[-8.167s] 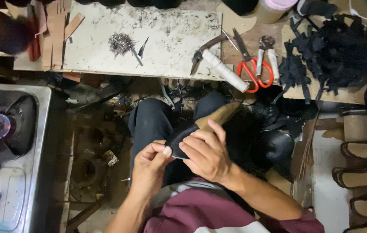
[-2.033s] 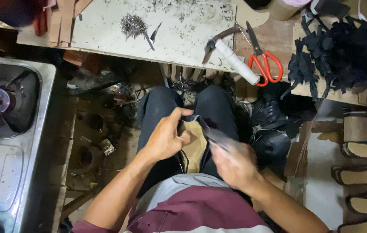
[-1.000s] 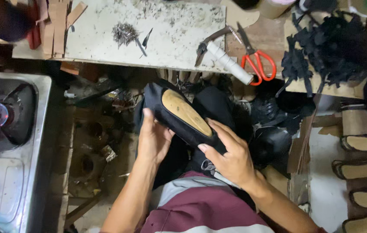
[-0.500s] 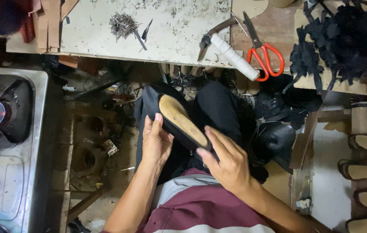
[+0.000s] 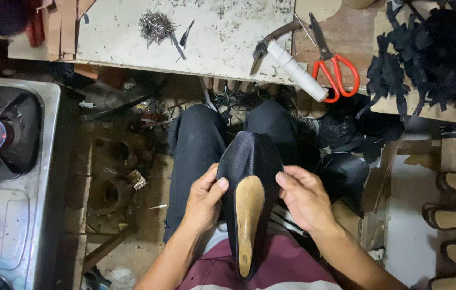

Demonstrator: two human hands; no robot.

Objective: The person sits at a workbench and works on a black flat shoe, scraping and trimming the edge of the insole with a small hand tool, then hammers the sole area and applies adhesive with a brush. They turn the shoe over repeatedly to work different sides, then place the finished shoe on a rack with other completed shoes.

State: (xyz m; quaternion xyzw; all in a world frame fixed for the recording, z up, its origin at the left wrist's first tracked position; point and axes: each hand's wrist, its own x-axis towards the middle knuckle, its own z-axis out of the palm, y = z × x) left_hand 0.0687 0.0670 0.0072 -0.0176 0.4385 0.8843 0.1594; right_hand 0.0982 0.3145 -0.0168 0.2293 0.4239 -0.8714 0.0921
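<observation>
Hands: left [image 5: 202, 201] and right [image 5: 305, 198] both grip black shoe upper [image 5: 250, 161] stretched over wooden last [image 5: 248, 212] above lap, likely lasting step, next calls for pulling edge tight, nails [image 5: 155, 26] on tabletop [image 5: 228, 37].

A scuffed pale bench [image 5: 222, 43] carries a heap of small nails [image 5: 154, 25], a dark blade-like sliver [image 5: 187, 33] beside them, white-handled pincers [image 5: 287, 59], red-handled scissors [image 5: 331, 63], and what may be black fabric scraps [image 5: 432, 48].
</observation>
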